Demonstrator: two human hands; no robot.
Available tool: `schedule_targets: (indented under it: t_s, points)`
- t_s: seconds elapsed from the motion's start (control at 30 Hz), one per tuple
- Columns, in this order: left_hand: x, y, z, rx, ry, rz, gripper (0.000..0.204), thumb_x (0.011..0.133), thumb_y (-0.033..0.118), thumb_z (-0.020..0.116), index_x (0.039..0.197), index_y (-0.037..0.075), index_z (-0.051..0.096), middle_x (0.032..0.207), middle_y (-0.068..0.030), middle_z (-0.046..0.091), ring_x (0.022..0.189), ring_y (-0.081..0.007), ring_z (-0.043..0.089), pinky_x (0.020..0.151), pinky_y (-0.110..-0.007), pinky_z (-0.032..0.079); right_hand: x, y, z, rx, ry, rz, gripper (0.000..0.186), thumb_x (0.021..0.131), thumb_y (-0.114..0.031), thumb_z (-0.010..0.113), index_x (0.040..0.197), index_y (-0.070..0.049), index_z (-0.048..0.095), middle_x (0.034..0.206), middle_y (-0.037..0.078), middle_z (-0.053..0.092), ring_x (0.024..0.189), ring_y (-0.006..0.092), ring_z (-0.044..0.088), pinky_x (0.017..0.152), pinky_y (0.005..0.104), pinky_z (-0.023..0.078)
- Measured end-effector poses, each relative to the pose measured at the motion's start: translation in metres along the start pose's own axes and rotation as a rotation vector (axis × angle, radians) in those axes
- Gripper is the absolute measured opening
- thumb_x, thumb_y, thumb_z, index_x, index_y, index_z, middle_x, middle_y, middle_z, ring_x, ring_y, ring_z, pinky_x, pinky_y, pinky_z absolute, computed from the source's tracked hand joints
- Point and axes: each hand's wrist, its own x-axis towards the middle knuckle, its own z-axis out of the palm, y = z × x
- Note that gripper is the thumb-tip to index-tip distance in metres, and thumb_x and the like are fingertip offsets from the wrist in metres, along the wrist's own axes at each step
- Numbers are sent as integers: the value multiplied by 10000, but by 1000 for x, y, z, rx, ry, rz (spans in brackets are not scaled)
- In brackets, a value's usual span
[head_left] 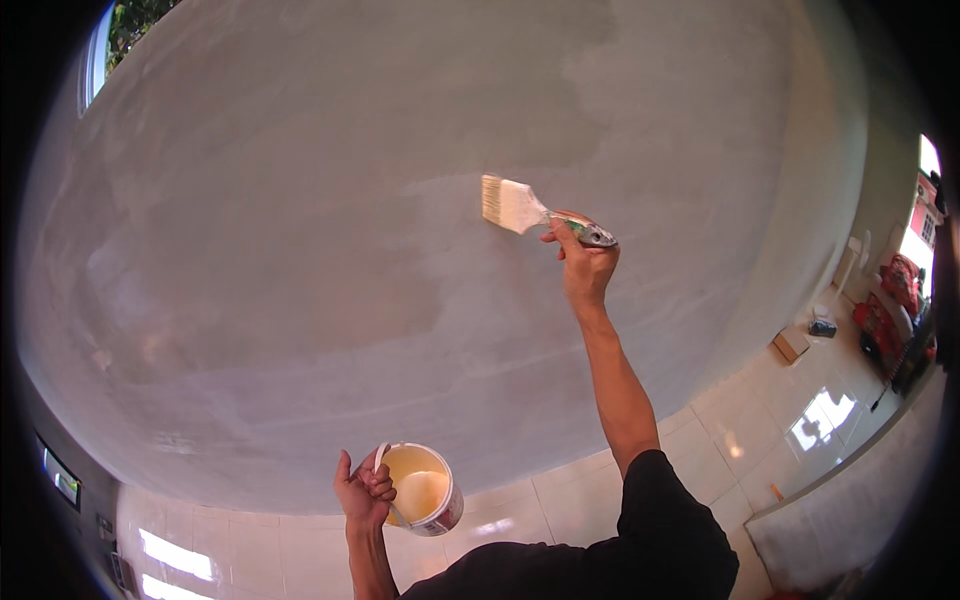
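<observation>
My right hand (583,262) is raised and grips the handle of a wide flat paintbrush (520,207). The brush's pale bristles point left and touch a grey plastered wall (300,250). Low in the view, my left hand (365,490) holds a small round paint pot (428,490) by its thin wire handle. The pot is open and holds a pale cream liquid. Both forearms come up from the lower edge, the right one out of a black sleeve.
The wall fills most of the view, with darker and lighter patches. Glossy white floor tiles (560,500) lie below it. A small cardboard box (790,345) and red things (900,285) stand by a doorway at the right. A window shows at the upper left.
</observation>
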Motion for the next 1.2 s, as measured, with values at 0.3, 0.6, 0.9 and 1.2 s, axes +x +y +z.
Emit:
schedule_targets:
  t_s: [0.3,0.6,0.9,1.2]
  points:
    - [0,-2,-4,-64,-19,-75,802,995,664,325,1280,-44,572,619,62,292,467,-53,200,461,-221,188,61,30,-83,-269,520,-287,150,873,-90,764,950,38,754,830,81,762,722,135,708,668,290,554]
    - [6,-2,-14,-50,-91,-109,834,990,667,336,1320,-68,548,626,65,318,459,-48,229,445,-213,212,-83,15,159,-338,-90,-769,229,834,-70,772,1041,17,721,808,148,716,632,261,699,538,342,549]
    - [7,-2,-16,14,38,-83,804,993,662,321,1274,-45,579,617,71,322,458,-47,222,444,-213,200,32,30,28,-166,177,-278,134,864,-128,790,881,4,779,751,58,757,688,108,704,624,273,534]
    - [16,-12,-31,-32,9,-96,787,999,656,313,1256,-33,592,606,66,317,457,-52,223,435,-215,198,68,50,-32,-703,472,-529,148,850,-161,783,896,-21,769,728,138,729,626,221,701,597,348,529]
